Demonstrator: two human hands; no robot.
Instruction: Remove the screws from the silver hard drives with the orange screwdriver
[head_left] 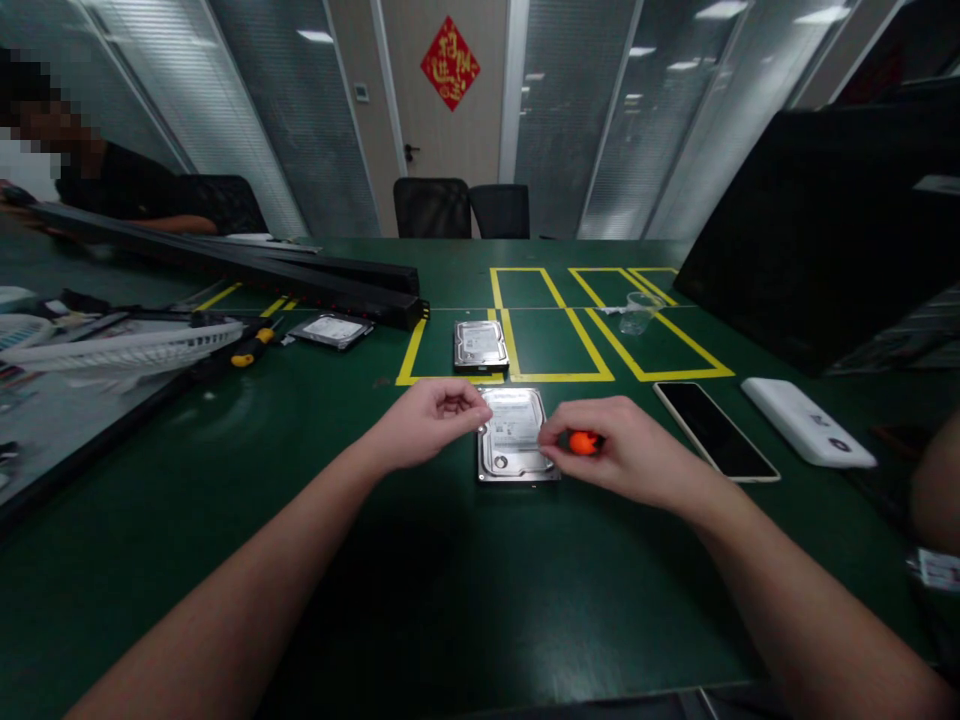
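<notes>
A silver hard drive lies flat on the green table in front of me, label side up. My left hand is at its upper left edge, thumb and fingertips pinched together; whatever they may hold is too small to make out. Over the drive's right side, my right hand is closed around a screwdriver with an orange and black handle end. Its thin shaft seems to point left across the drive, though the tip is unclear. Just beyond lies a second hard drive.
At left are a third hard drive, a yellow-black tool, long black bars and a cluttered tray. At right lie a phone, a white power bank and a clear cup. A person sits far left.
</notes>
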